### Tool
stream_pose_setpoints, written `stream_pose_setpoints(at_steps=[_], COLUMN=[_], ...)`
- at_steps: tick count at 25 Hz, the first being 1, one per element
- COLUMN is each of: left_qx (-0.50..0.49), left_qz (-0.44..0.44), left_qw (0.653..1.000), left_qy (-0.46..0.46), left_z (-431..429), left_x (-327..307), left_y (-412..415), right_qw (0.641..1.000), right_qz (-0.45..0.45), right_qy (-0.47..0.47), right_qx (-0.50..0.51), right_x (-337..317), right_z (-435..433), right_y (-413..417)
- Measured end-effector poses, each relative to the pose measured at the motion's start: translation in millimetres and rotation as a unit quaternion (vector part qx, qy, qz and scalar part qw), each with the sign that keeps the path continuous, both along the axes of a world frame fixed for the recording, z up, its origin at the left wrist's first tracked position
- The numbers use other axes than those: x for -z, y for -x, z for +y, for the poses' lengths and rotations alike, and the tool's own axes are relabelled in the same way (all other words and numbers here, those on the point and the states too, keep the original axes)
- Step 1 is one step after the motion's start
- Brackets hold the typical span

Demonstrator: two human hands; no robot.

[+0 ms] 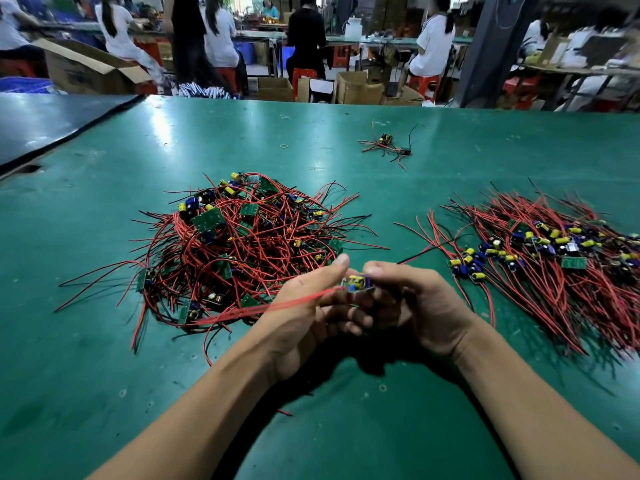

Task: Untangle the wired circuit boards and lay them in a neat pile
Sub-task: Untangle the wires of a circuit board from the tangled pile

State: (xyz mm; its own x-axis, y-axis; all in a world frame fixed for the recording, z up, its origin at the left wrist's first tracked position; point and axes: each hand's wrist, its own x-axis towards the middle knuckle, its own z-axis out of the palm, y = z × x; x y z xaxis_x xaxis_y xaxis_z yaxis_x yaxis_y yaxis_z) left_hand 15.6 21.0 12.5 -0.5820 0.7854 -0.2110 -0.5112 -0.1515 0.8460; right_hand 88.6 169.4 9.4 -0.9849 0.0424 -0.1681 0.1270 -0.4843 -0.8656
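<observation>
On your left, the tangled heap (242, 247) is large, so much remains. Your left hand (304, 306) and right hand (415, 306) together pinch one circuit board (360, 284), wires trailing left. On the right, the neat pile (554, 258) holds many boards.

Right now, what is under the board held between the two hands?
Fingers of the left hand and right hand curl under the board. Its red wires trail left toward the tangled heap. The table directly below is covered by the hands.

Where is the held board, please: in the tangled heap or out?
Out: left hand and right hand hold the board clear of the heap.
</observation>
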Motion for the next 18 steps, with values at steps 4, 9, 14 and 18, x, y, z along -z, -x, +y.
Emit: stream_pose_setpoints(at_steps=[4,9,14,18], left_qx=[-0.004,-0.027,-0.038,-0.057], left_qz=[0.003,0.047,0.119,0.178], left_qw=[1.000,0.998,0.992,0.981], left_qy=[-0.015,-0.008,0.035,0.054], left_z=[-1.4,0.7,2.9,1.3], left_x=[4.5,8.6,5.4,4.6], left_y=[0.1,-2.4,-6.0,-8.6], right_qw=[0.996,0.993,0.977,0.973], right_qz=[-0.008,0.020,0.016,0.025], right_qy=[-0.086,-0.087,-0.147,-0.172], right_qx=[0.023,0.074,0.153,0.153], right_x=[3.7,5.7,0.9,0.6], right_z=[3.9,4.2,2.5,-2.6], right_y=[5.2,6.6,8.4,7.4])
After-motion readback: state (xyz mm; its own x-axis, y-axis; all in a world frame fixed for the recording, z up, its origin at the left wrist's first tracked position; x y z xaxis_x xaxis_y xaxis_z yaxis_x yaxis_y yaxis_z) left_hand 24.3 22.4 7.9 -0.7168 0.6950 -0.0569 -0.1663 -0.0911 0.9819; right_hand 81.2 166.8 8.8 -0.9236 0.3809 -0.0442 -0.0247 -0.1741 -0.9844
